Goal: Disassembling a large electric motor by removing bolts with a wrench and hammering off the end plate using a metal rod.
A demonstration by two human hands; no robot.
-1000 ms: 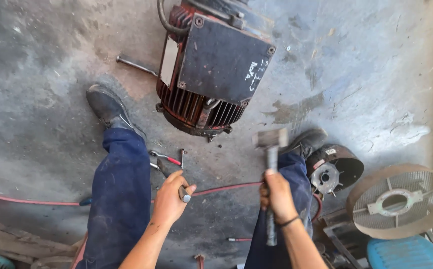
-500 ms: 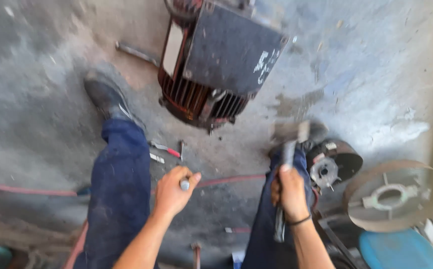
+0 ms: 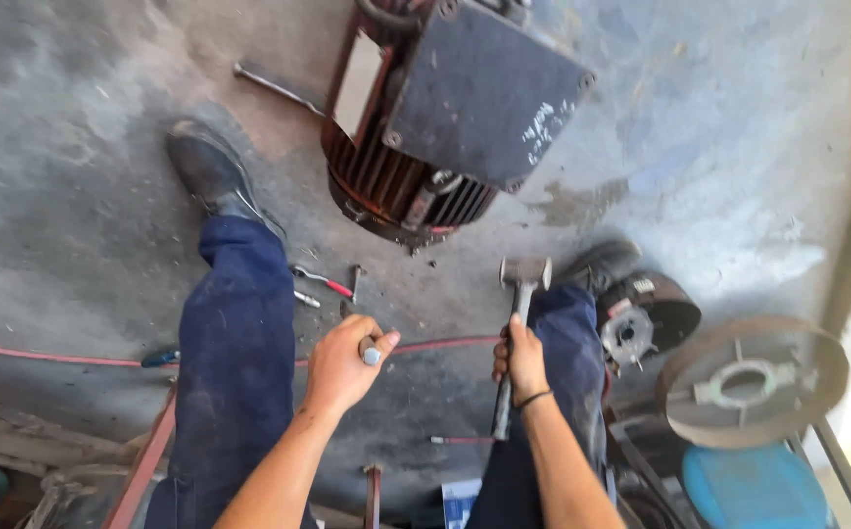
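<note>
Hammer and short metal rod held above a concrete floor

The hammer [image 3: 519, 323] sits in the right hand [image 3: 521, 358] grip, head up; the left hand [image 3: 342, 362] grip closes on a short metal rod [image 3: 372, 353]. Ahead of both grips lies the electric motor [image 3: 445, 118].

I see the motor [image 3: 445, 118] on the floor [image 3: 73, 147] ahead, between my feet. My left hand [image 3: 342, 362] holds a punch [image 3: 372, 353]; my right hand [image 3: 521, 362], beside it, holds a hammer [image 3: 519, 294]. The fan cover [image 3: 754, 377] lies far right.

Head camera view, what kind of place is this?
Probably a repair workshop: a big finned electric motor on stained concrete floor, a hammer in the right hand, loose tools lying around.
</note>
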